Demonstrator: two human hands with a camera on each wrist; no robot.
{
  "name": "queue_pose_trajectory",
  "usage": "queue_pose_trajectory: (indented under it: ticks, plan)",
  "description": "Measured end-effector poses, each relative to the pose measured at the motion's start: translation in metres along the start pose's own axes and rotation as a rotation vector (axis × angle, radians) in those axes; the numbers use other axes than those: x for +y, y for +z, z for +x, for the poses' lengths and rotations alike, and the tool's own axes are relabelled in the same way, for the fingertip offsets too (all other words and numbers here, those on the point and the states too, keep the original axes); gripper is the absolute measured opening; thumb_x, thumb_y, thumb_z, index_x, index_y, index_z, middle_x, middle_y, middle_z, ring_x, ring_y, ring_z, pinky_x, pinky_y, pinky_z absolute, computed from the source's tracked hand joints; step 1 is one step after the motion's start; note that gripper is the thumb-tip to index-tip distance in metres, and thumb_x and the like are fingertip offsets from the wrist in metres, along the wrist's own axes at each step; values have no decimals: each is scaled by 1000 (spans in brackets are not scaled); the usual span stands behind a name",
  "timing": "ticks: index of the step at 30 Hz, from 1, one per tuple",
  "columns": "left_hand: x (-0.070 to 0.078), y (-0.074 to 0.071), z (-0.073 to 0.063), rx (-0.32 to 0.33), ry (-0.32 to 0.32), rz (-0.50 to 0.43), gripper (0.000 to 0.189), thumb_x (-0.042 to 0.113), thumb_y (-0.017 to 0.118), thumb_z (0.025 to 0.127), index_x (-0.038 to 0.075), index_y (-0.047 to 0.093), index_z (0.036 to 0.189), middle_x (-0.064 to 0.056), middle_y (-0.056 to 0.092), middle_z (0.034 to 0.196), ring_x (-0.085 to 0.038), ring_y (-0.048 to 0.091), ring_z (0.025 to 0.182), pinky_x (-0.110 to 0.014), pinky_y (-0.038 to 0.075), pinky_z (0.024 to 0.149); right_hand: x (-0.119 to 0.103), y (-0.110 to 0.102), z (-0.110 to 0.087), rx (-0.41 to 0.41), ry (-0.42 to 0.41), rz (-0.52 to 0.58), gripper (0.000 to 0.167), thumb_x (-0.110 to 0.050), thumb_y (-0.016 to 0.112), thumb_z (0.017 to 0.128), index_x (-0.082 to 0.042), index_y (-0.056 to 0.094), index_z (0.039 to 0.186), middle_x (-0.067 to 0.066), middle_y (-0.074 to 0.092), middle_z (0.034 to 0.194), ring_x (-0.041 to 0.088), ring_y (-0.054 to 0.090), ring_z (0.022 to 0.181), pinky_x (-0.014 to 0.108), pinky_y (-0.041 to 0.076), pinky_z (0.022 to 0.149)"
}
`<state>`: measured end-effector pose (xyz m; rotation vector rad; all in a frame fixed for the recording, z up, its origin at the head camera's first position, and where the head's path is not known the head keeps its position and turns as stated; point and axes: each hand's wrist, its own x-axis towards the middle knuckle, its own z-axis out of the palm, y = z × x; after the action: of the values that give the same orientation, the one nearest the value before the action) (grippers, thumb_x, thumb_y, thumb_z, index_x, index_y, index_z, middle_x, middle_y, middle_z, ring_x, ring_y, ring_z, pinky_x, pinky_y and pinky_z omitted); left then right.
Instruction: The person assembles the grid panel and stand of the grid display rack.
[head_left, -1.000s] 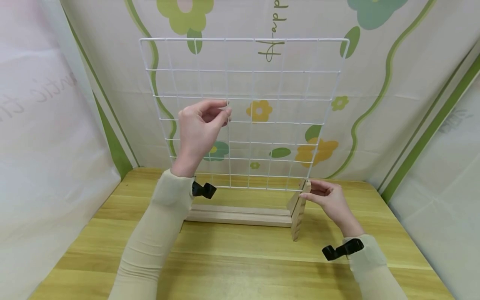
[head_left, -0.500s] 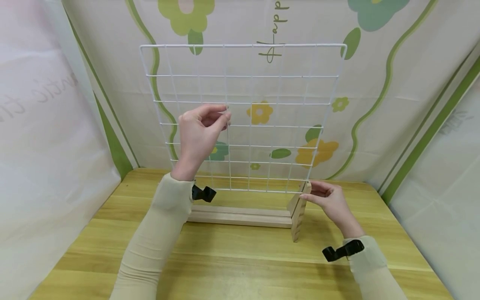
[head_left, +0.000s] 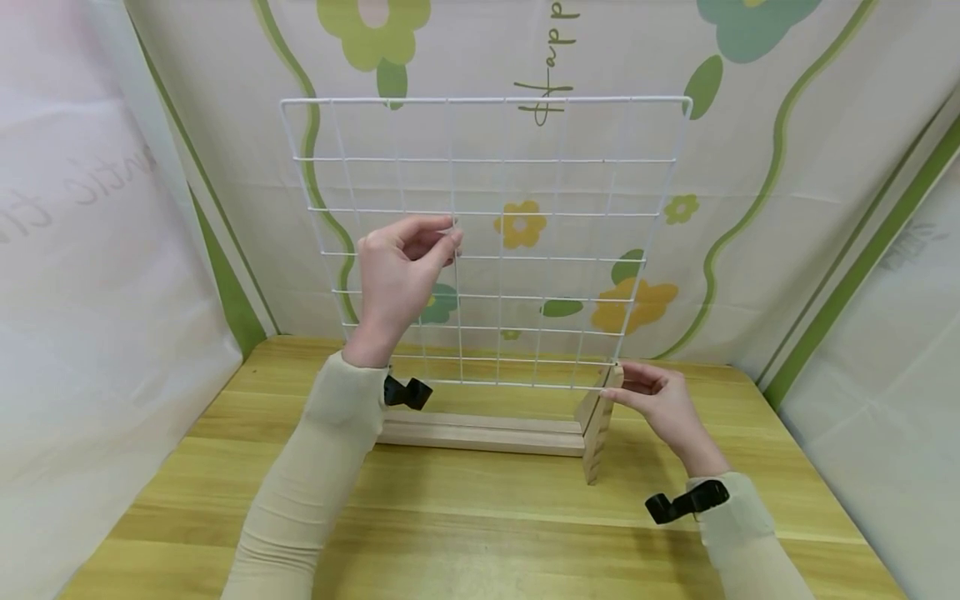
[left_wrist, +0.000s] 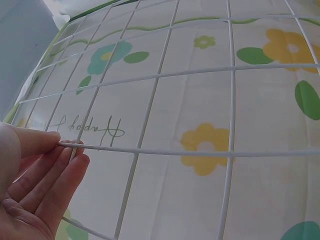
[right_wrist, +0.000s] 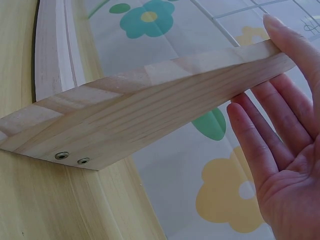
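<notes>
A white wire grid panel (head_left: 487, 101) stands nearly upright, its lower right corner at the top of a wooden stand's right side piece (head_left: 597, 429). My left hand (head_left: 393, 275) pinches one of its wires left of the middle; the left wrist view shows thumb and fingers meeting at a wire crossing. My right hand (head_left: 666, 408) holds the upper end of that side piece between thumb and fingers. A long wooden crossbar (head_left: 480, 440) joins the side piece low down. The stand's left end is hidden behind my left sleeve. Two metal screw heads (right_wrist: 72, 158) show in the right wrist view.
The stand rests on a wood-grain table (head_left: 480, 533). Behind it hangs a white cloth (head_left: 750, 275) with printed flowers, and further cloth walls rise at left and right. Black camera mounts (head_left: 686, 502) are strapped at both wrists.
The wire grid has come down a little, its top edge sinking steadily, and my left hand has lowered with it. My right hand stays at the side piece.
</notes>
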<state>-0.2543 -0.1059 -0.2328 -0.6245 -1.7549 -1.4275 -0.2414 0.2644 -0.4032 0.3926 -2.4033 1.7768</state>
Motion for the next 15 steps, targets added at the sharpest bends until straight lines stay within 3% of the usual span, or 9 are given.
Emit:
queue_pose_trajectory:
  ticks: [8, 15]
  plan:
    - [0, 0, -4, 10, 5, 12, 10, 7, 80, 90, 1, 80, 98, -8, 76, 80, -18, 71, 64, -25, 61, 64, 2, -1, -1, -9, -6, 2, 48, -17, 84, 88, 4, 67, 127, 0, 74, 107, 15, 71, 96, 26, 60, 81]
    - [-5, 1, -9, 9, 58, 29, 9, 4, 80, 89, 0, 80, 97, -5, 75, 78, -14, 70, 62, -24, 60, 60, 0, -1, 0, -6, -2, -4, 48, -17, 84, 88, 4, 67, 128, 0, 73, 107, 15, 70, 95, 25, 60, 80]
